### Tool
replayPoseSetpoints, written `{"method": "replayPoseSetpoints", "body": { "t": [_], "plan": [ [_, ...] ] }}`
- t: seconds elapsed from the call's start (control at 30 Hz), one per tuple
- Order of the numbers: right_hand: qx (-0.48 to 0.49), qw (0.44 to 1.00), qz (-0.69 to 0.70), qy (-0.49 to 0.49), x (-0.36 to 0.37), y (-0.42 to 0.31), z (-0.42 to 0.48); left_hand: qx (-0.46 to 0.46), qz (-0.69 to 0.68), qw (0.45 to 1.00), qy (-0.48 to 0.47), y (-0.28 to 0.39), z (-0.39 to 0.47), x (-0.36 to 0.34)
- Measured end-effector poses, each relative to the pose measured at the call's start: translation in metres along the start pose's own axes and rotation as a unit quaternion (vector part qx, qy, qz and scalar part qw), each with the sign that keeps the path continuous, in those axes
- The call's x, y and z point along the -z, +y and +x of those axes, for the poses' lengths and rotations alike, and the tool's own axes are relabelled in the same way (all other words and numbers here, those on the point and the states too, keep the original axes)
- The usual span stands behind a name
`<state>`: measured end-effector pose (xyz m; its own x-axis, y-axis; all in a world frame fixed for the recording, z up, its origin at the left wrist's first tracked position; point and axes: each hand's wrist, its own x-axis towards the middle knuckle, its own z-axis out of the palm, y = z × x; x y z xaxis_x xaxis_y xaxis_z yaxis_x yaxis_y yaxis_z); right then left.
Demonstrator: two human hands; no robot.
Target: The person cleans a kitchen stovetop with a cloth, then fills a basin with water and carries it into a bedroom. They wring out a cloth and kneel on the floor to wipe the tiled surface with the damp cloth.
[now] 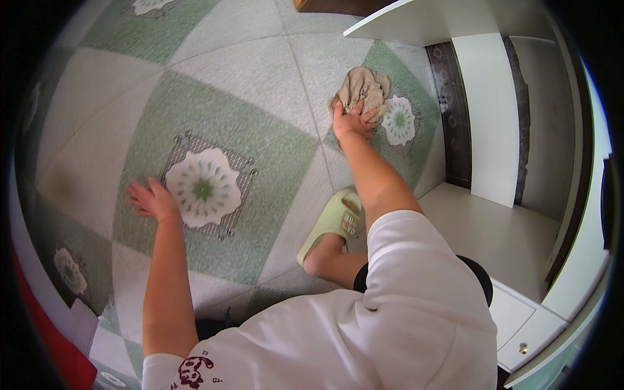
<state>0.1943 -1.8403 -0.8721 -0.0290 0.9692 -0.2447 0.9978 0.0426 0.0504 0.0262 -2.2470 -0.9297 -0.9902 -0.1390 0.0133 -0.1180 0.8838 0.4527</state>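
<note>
A crumpled tan cloth (363, 90) lies on the patterned tile floor (234, 58), partly over a green tile with a white floral motif. My right hand (354, 122) rests on the near edge of this cloth with its fingers spread; its palm is turned down. On the other side, my left hand (153, 200) is held out beside a larger white flower motif (203, 187), fingers apart and empty. Whether it touches the floor I cannot tell.
My foot in a light green slipper (324, 222) stands below the cloth. To the right is a white cabinet (492, 117) with a dark lower strip, and a drawer with a small brass-coloured knob (523, 348). A brown wooden edge (336, 7) is at the top, something red (63, 341) at lower left.
</note>
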Motion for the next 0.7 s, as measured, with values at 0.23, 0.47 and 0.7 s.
{"method": "replayPoseSetpoints", "body": {
  "t": [0.23,0.47,0.7],
  "plan": [
    [-0.069,0.996,0.047,-0.01,0.022,-0.017,0.133,0.129,0.214,0.968,0.025,0.037,0.008,-0.01],
    [-0.027,0.977,-0.191,-0.095,0.024,-0.01,0.313,0.112,0.23,0.967,0.005,0.035,0.007,-0.023],
    [0.173,0.979,-0.064,0.087,0.025,-0.062,0.183,0.11,0.268,0.957,0.023,0.026,0.008,-0.025]
  ]
}}
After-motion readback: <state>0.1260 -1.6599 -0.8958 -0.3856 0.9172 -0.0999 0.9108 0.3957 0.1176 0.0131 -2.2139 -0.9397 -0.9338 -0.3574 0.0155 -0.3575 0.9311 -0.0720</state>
